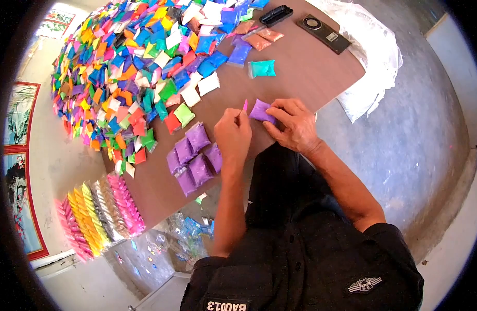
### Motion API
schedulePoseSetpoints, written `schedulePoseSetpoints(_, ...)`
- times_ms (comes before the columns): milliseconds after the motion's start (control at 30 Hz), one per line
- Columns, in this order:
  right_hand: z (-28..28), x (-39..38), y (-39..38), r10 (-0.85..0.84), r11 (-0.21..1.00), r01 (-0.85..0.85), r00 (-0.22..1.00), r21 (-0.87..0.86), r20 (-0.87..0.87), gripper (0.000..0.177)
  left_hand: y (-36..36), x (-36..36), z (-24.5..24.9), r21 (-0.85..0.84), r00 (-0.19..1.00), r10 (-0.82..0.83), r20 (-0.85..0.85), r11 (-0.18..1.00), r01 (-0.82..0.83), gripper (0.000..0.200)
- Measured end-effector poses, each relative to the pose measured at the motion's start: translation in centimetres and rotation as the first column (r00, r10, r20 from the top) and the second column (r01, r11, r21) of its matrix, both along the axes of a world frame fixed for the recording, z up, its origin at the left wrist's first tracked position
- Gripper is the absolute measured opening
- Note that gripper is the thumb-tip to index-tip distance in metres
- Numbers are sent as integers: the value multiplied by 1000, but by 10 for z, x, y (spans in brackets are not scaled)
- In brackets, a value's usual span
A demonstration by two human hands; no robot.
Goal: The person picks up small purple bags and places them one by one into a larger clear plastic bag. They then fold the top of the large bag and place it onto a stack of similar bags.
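Purple packet (260, 111), centre of frame: at the fingertips of the right hand (294, 125), pinching its edge. Left hand (232, 129), just left: narrow, gripping pink item (245, 105).

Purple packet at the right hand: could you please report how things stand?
Right hand gripping purple packet. Left hand pinching slim pink item. Other purple packets left of left hand, not between hands.

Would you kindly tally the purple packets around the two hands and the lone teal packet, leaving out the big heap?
Grouped purple packets beside the left hand: 6
Purple packet at the right hand: 1
Teal packet: 1
Total visible: 8
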State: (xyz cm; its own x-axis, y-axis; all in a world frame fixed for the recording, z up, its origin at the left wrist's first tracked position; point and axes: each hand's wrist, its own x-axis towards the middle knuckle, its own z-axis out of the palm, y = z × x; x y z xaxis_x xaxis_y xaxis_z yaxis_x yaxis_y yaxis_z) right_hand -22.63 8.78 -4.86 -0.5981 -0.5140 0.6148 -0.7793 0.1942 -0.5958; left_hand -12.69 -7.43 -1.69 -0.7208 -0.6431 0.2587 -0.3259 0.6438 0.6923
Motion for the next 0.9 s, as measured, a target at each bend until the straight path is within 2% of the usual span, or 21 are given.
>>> schedulePoseSetpoints(33, 0, -1, 0, -3, 1000, 3, 1000, -1, -1, 32, 3, 2, 6, 101, 1000, 23, -9, 995, -22, 16)
schedulePoseSetpoints(67, -2, -1, 0, -7, 1000, 7, 1000, 1, 0, 33, 8, 5, 9, 103, 1000, 21, -6, 995, -20, 16)
schedulePoseSetpoints(133, -3, 1, -1, -1, 1000, 1, 1000, 2, 2, 33, 20, 10, 9, 34, 985, -119, -126, 992, 124, 14)
schedulePoseSetpoints(267, 0, 0, -1, -11, 1000, 11, 1000, 10, -2, 32, 18, 12, -11, -31, 995, -80, -57, 996, 78, 16)
schedulePoseSetpoints(333, 3, -2, 2, -9, 1000, 9, 1000, 18, -8, 32, 13, 9, -15, 28, 998, 12, -54, 1000, -10, 13)
schedulePoseSetpoints(467, 4, -5, 0, 8, 1000, -8, 1000, -19, 28, 25, 2, 10, -21, 59, 990, 93, -104, 994, -87, 16)
schedulePoseSetpoints(533, 10, -7, 1, 7, 1000, -6, 999, -24, 45, 21, 3, 13, -21, 397, 971, 160, -178, 914, -77, 18)
schedulePoseSetpoints(600, 17, -12, 3, 35, 999, -33, 988, -15, 154, 16, 6, 16, -21, 417, 971, 171, -167, 905, -88, 19)
schedulePoseSetpoints(633, 19, -13, 3, 37, 999, -35, 988, -12, 153, 16, 7, 18, -20, 434, 971, 183, -152, 895, -101, 19)
schedulePoseSetpoints(700, 22, -18, 2, 54, 996, -75, 939, 49, 340, 14, 9, 19, -19, 440, 969, 191, -156, 892, -105, 19)
schedulePoseSetpoints(833, 13, -23, -1, 47, 978, -111, 943, 177, 331, 14, 11, 18, -17, 446, 965, 182, -186, 891, -82, 17)
schedulePoseSetpoints(900, 12, -19, -4, -12, 989, -18, 979, 145, 205, 13, 14, 19, -15, 430, 966, 176, -191, 900, -79, 17)
